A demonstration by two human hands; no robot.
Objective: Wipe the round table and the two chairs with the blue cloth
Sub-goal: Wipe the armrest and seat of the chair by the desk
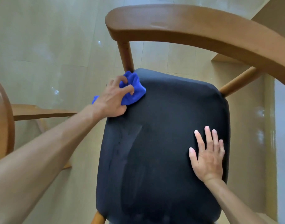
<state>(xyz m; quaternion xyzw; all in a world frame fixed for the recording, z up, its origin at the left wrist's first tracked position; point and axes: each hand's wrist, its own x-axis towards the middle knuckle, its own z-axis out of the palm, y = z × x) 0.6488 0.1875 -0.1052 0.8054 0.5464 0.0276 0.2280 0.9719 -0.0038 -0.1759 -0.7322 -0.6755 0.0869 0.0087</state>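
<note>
A wooden chair with a curved backrest (pixel 195 28) and a black padded seat (pixel 162 126) fills the view from above. My left hand (pixel 114 97) grips the bunched blue cloth (pixel 133 89) and holds it against the seat's far left corner, beside the rear post. My right hand (pixel 208 154) lies flat on the right side of the seat, fingers straight and spread. Faint streaks run down the left half of the cushion.
A curved brown wooden edge (pixel 3 120) shows at the far left, with a wooden bar (pixel 41 111) of its frame running toward the chair. Pale wood-look floor (pixel 49 46) surrounds the chair. A light wooden panel (pixel 267 18) stands at the upper right.
</note>
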